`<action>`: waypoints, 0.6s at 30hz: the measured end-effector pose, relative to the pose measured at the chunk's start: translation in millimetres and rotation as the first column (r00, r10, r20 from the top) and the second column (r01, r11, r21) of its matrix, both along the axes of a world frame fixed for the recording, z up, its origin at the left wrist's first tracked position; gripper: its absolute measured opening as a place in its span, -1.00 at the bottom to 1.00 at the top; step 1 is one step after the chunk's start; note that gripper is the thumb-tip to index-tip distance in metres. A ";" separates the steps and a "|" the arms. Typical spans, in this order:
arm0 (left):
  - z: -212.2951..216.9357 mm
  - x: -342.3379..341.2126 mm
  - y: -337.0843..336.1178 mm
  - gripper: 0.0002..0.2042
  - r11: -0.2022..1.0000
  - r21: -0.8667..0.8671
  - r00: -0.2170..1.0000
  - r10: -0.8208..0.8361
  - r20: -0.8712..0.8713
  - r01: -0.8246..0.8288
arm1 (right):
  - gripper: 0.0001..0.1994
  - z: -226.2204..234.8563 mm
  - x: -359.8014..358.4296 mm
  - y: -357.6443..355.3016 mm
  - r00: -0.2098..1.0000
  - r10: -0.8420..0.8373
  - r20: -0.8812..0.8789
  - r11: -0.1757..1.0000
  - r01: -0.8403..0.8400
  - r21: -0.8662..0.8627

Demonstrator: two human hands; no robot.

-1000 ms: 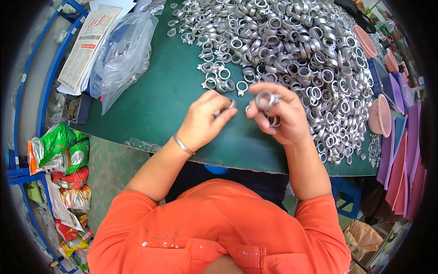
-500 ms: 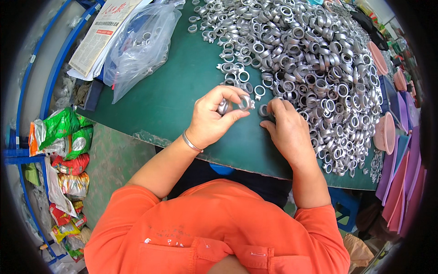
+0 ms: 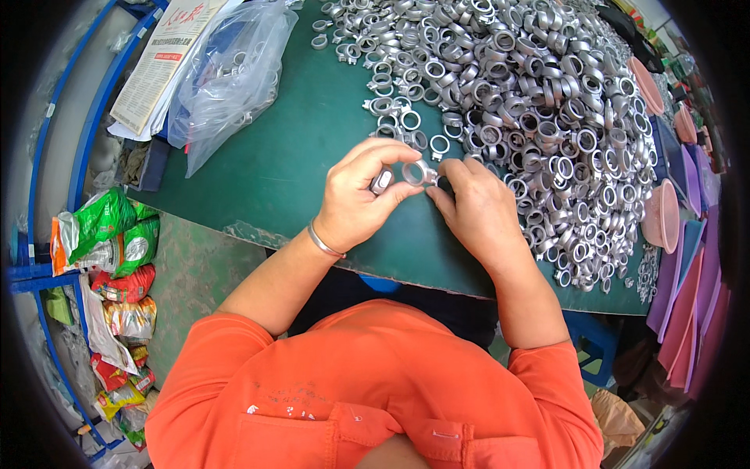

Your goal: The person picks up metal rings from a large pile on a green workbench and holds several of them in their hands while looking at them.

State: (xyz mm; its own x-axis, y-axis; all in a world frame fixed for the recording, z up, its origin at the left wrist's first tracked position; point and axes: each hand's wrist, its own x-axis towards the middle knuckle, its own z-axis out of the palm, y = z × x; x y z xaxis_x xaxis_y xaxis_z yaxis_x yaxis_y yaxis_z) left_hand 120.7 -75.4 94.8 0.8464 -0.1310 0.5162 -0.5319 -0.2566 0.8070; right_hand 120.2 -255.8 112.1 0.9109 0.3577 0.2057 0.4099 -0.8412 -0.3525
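My left hand [image 3: 355, 191] holds a silver metal ring clamp [image 3: 407, 173] upright between thumb and forefinger. A second metal piece [image 3: 381, 180] is tucked against its curled fingers, mostly covered. My right hand [image 3: 486, 209] has its thumb and forefinger closed at the small lug on the clamp's right side; what exactly lies between those fingertips is partly hidden. Just beyond the hands, a single loose ring [image 3: 440, 145] lies flat on the green tabletop [image 3: 312, 117]. A large heap of similar rings [image 3: 539, 102] spreads over the far and right part of the table.
A clear plastic bag [image 3: 234, 86] with some rings inside lies at the far left, beside a newspaper [image 3: 160, 66]. Pink bowls [image 3: 661, 217] stand along the right edge. Colourful packets [image 3: 101, 223] fill a blue-framed shelf at left. A blue stool [image 3: 591, 344] is below the table.
My right hand has moved left from the edge of the heap to the clamp in my left hand. Its fingertips now meet at the lug. The left hand still holds the clamp.
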 end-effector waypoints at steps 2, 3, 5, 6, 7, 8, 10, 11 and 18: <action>-0.9 1.2 1.3 -0.67 0.999 -0.037 1.000 -0.010 -0.014 0.010 | -0.74 2.8 1.0 -3.5 0.988 0.027 -0.150 0.984 0.000 0.180; -0.9 1.6 2.2 -0.67 0.998 -0.056 1.000 -0.016 -0.020 0.015 | -0.77 5.6 3.0 -6.2 0.957 0.075 -0.280 0.938 0.028 0.346; 3.6 -1.5 3.6 -0.66 0.945 -0.322 0.936 -0.166 -0.312 0.060 | -0.80 11.8 12.0 -13.4 0.760 0.249 -0.601 0.740 0.251 0.624; 5.3 -2.2 3.7 -0.65 0.891 -0.450 0.864 -0.266 -0.428 0.051 | -0.77 12.2 15.3 -17.1 0.596 0.532 -0.601 0.370 0.474 0.799; 2.4 -1.4 3.8 -0.67 0.857 -0.509 0.858 -0.320 -0.402 0.081 | -0.76 12.4 16.8 -17.3 0.535 0.636 -0.555 0.194 0.585 0.787; 3.1 -0.7 4.1 -0.68 0.808 -0.583 0.825 -0.387 -0.413 0.087 | -0.75 12.0 19.2 -18.1 0.485 0.730 -0.481 0.024 0.685 0.728; 4.4 -1.1 5.8 -0.70 0.691 -0.718 0.747 -0.520 -0.413 0.084 | -0.72 2.4 23.3 -24.3 0.404 0.840 -0.362 -0.088 0.759 0.645; 4.0 -1.0 6.5 -0.73 0.692 -0.716 0.722 -0.541 -0.431 0.091 | -0.71 1.1 25.3 -25.7 0.374 0.870 -0.322 -0.116 0.789 0.603; 4.7 -14.7 -17.8 -0.68 0.420 -0.802 0.287 -0.778 -0.559 -0.424 | -0.79 2.6 12.6 -16.1 0.704 0.675 -0.222 -0.232 0.487 0.842</action>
State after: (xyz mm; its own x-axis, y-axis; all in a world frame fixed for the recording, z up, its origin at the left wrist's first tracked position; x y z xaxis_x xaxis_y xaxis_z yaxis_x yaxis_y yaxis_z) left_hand 106.0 -93.1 99.5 0.7415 -0.4727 -0.4761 0.6496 0.6832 0.3335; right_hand 132.9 -272.0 114.7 0.9219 0.3875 -0.0018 -0.3033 0.7187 -0.6257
